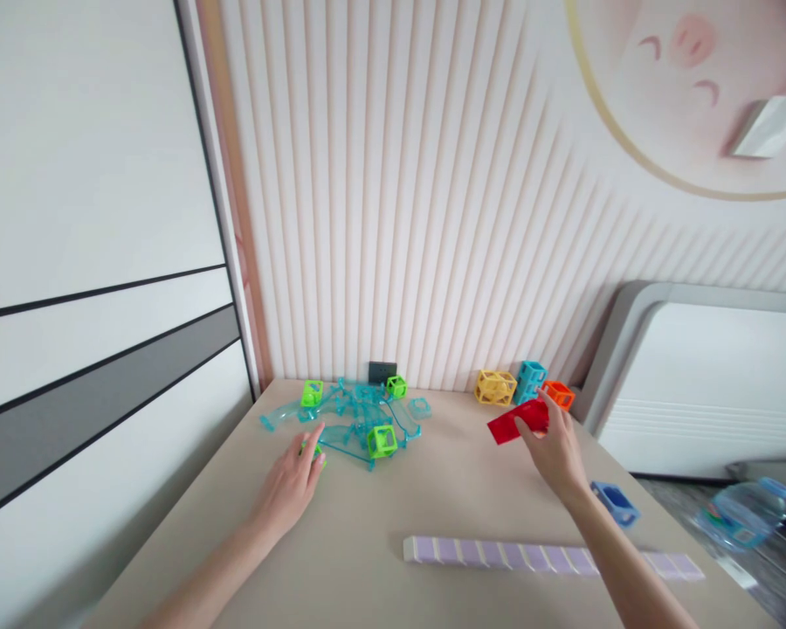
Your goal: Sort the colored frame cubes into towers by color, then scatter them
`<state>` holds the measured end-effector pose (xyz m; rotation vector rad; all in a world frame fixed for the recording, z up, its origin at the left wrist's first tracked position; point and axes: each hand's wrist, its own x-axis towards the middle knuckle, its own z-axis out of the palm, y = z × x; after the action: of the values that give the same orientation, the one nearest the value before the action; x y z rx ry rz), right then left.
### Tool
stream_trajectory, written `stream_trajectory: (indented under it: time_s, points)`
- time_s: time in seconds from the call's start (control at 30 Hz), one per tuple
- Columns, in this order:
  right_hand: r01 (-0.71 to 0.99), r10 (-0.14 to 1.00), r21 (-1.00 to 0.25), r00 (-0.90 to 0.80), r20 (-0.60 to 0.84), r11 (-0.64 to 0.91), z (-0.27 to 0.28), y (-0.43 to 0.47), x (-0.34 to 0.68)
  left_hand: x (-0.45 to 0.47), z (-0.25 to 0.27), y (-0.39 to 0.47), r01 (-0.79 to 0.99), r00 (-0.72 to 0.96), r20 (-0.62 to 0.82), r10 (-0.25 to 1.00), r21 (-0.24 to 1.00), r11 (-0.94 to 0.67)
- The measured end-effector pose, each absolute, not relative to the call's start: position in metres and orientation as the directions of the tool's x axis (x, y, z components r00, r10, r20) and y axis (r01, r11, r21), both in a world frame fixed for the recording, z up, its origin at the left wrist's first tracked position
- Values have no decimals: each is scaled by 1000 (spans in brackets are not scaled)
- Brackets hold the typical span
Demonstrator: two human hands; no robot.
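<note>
My left hand (289, 483) is at the near left of the pile, its fingers closed around a small green cube (313, 451) that they mostly cover. My right hand (556, 447) pinches a flat-looking red piece (506, 425) between thumb and fingers, raised over the right part of the table. Beside the left hand spreads a heap of clear turquoise plastic pieces (360, 411). Green open-frame cubes lie around it: one in front (382, 442), one at the back left (313, 393) and one at the back (396, 386).
Behind the right hand stand a yellow frame block (495, 387), a blue one (530, 383) and an orange one (559, 395). A dark blue frame (616, 504) lies by the right forearm. A lilac segmented strip (498, 555) crosses the near table (341, 559). A ribbed wall (367, 192) closes the back.
</note>
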<state>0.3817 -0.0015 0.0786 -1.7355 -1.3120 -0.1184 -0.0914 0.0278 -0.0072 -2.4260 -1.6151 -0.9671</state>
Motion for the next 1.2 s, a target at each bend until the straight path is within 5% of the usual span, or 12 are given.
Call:
stream_trajectory:
  time_s: [0.2, 0.33, 0.43, 0.53, 0.63, 0.77, 0.87, 1.2]
  points:
    - [328, 854, -893, 319, 411, 308, 102, -13, 290, -85, 21, 10, 833, 259, 610, 749, 252, -493]
    - [72, 925, -937, 152, 348, 341, 120, -31, 233, -54, 56, -14, 512, 278, 550, 788, 609, -606]
    - [-50, 942, -941, 30, 334, 335, 122, -43, 202, -30, 81, -33, 122, 376, 318, 870, 914, -387]
    - [-61, 926, -924, -18, 378, 376, 115, -52, 186, -21, 93, -42, -19, 427, 171, 888, 983, -180]
    - [120, 885, -880, 19, 465, 460, 105, -57, 184, -36, 91, -33, 122, 324, 192, 927, 963, -242]
    - [276, 857, -828, 28, 514, 488, 98, -59, 193, -93, 70, 2, 551, 88, 438, 895, 727, -410]
    - [236, 889, -865, 10, 458, 443, 95, -58, 198, -142, 49, 30, 784, -5, 451, 893, 555, -276]
    - [334, 879, -819, -75, 471, 467, 95, -61, 192, -170, 0, 45, 833, -54, 353, 934, 532, -152]
